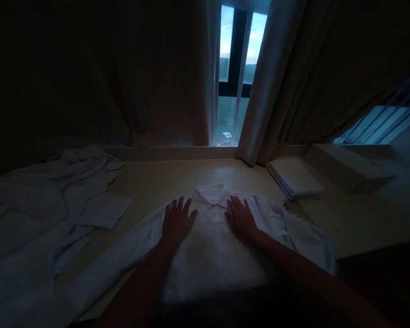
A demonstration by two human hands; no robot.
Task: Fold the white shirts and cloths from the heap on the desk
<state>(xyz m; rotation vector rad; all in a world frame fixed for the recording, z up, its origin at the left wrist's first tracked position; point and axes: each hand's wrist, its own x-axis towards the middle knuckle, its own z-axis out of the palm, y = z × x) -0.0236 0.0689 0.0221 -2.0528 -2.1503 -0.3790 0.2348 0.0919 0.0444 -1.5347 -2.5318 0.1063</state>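
A white button-up shirt lies front side up on the wooden surface, its collar pointing toward the window. Its left-hand sleeve stretches down and out to the left; the other bends to the right. My left hand rests flat on the shoulder left of the collar, fingers apart. On the opposite shoulder my right hand lies flat too, fingers spread a little. Neither hand grips the cloth. The shirt's lower part fades into shadow near my body.
Rumpled white clothes are heaped at the left. A folded white stack lies at the back right, beside a pale box. Dark curtains hang behind, parted at a window. The wooden table ends at the lower right.
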